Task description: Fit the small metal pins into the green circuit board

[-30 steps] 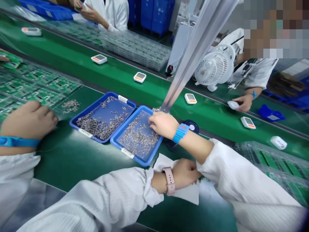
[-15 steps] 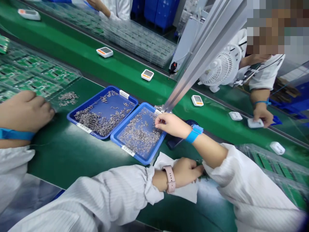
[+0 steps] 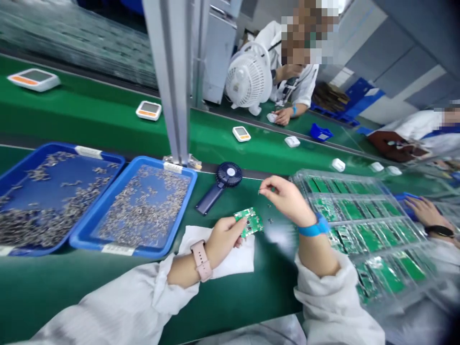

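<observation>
A small green circuit board (image 3: 253, 223) is held between the thumb and fingers of my left hand (image 3: 225, 239), above a white cloth (image 3: 239, 258). My right hand (image 3: 283, 196) is raised to the right of the board, thumb and fingertips pinched together; a tiny piece seems to show at the tips, too small to name. Below that hand a few tiny metal parts (image 3: 270, 221) lie on the green table. To the left, a blue tray (image 3: 191, 191) of small metal parts stands beside a second blue tray (image 3: 64, 244) with more of them.
A dark handheld fan (image 3: 212, 197) lies behind the board. Clear trays of green boards (image 3: 373, 211) stand at the right. Behind, a green conveyor (image 3: 201, 136) carries white devices, with a metal post (image 3: 174, 96) in front. People work across and at the right.
The view has swung right. My right hand has left the tray of metal parts and moved right, past the board. My left hand has lifted the board into clear sight.
</observation>
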`<state>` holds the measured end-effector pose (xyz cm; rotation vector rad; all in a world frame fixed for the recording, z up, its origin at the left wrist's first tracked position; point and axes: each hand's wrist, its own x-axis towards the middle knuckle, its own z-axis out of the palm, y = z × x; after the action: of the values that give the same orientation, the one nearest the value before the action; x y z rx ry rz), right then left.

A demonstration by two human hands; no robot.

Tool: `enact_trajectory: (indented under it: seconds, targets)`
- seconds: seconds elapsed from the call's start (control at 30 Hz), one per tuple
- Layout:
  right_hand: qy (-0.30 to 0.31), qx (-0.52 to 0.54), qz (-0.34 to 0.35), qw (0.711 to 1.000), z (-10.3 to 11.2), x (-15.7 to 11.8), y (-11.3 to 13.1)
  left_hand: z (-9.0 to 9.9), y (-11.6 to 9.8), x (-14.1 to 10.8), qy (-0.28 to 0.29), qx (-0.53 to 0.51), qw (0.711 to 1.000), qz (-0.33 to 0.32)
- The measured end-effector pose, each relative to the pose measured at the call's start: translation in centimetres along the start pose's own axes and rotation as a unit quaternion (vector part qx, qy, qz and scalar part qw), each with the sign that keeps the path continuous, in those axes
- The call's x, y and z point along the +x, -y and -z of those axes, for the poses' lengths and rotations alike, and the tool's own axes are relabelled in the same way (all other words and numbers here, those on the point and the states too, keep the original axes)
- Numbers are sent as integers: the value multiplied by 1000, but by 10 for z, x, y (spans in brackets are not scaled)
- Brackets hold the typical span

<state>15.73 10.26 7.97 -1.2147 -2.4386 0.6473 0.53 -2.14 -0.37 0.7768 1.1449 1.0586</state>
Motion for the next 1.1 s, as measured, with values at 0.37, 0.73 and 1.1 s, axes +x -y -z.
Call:
enact_trajectory:
  seconds: [0.37, 0.73, 1.1]
  targets:
    - [-63, -125, -6, 990, -43, -31, -61, 5, 13, 1, -15, -62, 998, -6]
    - [-91, -105, -27, 990, -45, -42, -69, 8, 11, -3, -26, -39, 999, -10]
    - [-114, -87, -54, 988, -43, -41, -68, 9, 10, -3, -31, -20, 999, -23]
